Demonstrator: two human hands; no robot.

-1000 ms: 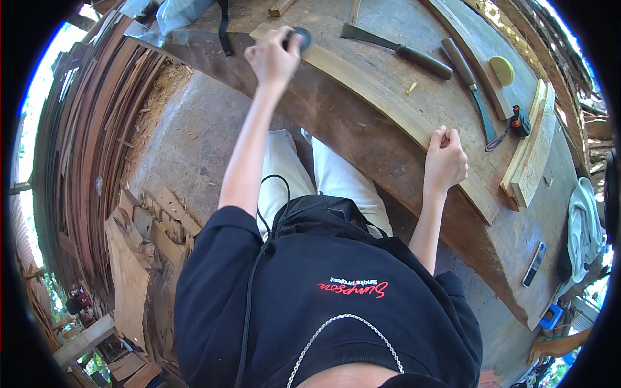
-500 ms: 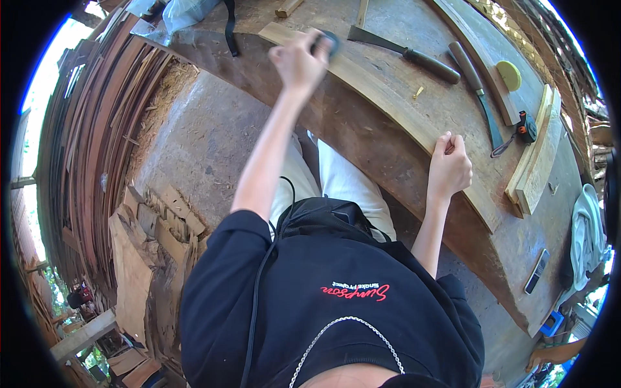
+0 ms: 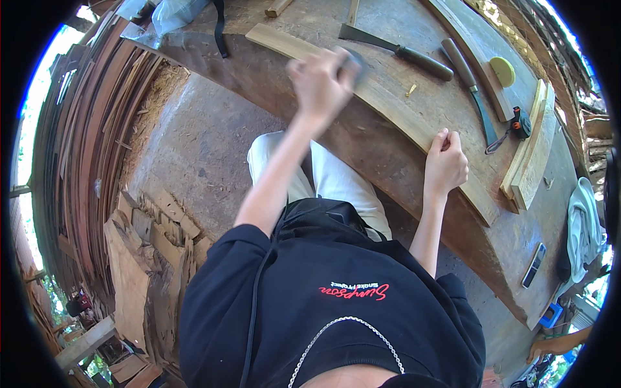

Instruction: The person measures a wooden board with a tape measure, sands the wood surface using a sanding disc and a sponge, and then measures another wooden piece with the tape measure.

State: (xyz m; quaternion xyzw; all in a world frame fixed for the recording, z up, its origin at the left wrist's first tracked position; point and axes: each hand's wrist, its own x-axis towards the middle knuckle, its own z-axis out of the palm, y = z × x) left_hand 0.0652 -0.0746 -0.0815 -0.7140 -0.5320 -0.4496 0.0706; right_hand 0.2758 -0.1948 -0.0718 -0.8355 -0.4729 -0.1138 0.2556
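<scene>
A long pale wooden board (image 3: 388, 107) lies along the near edge of the workbench (image 3: 440, 213). My left hand (image 3: 321, 84), smeared by motion, is closed on a dark round pad (image 3: 354, 66) over the board's upper stretch. The pad is too blurred to name more exactly. Lower down the board, my right hand (image 3: 446, 165) rests against it with fingers curled closed. Whatever lies between those fingers is hidden. Beyond the board are a blade with a dark wooden handle (image 3: 424, 63) and a second handled blade (image 3: 471, 84).
Farther right lie a curved wooden piece (image 3: 469, 55), a yellow-green disc (image 3: 502, 71), a tape measure (image 3: 520, 123), stacked pale boards (image 3: 532, 152), a phone (image 3: 533, 265) and pale cloth (image 3: 582, 226). Stacked wooden strips (image 3: 84, 149) stand at left. Another person's hand (image 3: 540, 349) shows at lower right.
My left hand has moved right along the board with the dark pad. My right hand stays at the same spot on the board. The whole view has shifted slightly.
</scene>
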